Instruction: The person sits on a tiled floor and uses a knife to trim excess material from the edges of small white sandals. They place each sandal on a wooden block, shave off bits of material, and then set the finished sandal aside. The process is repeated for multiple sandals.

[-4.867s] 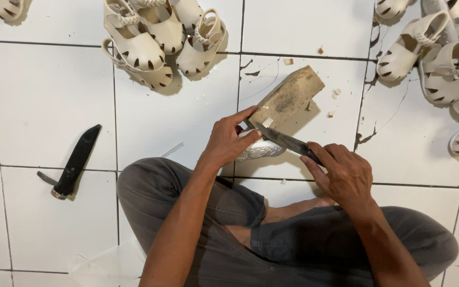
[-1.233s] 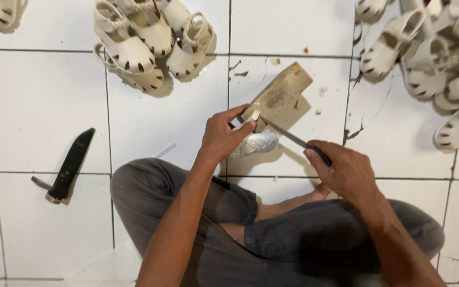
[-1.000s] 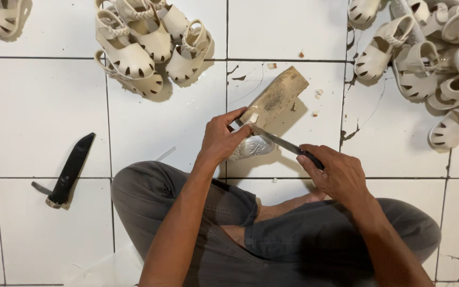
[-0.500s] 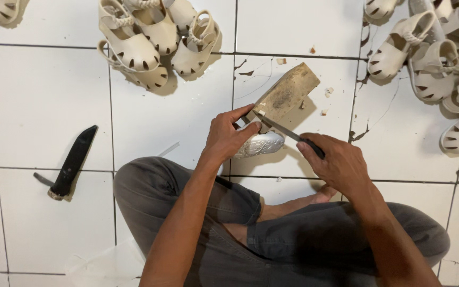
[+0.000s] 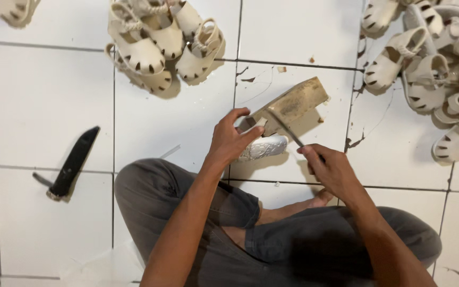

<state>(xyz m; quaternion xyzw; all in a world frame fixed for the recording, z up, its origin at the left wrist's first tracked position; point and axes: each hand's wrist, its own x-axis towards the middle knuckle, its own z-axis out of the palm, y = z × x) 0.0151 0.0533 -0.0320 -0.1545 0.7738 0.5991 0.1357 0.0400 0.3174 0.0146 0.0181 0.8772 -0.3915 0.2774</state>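
Sandal (image 5: pixel 264 149), white, lies on its side on the tiled floor (image 5: pixel 43 106) near frame centre, pressed against the near end of a wooden block (image 5: pixel 293 103) that runs off toward 1 o'clock. Left hand (image 5: pixel 229 141) clamps the sandal, fingers curled over its top edge, thumb on the block side. Right hand (image 5: pixel 330 170) sits at 4 o'clock from the sandal, closed around a knife handle; knife blade (image 5: pixel 285 127) angles up toward 11 o'clock and its tip meets the sandal where it touches the block. Both forearms come in from 6 o'clock over crossed legs in grey trousers (image 5: pixel 293 244); a bare foot shows just below the right hand. Small scraps lie on the tiles around the block. Black sheath (image 5: pixel 73 162) lies well apart at 9 o'clock, tilted. Cluster of cream sandals (image 5: pixel 158 45) at 11 o'clock, a bigger pile of sandals (image 5: pixel 431 69) at 2 o'clock, one more sandal cut off at the top left corner.
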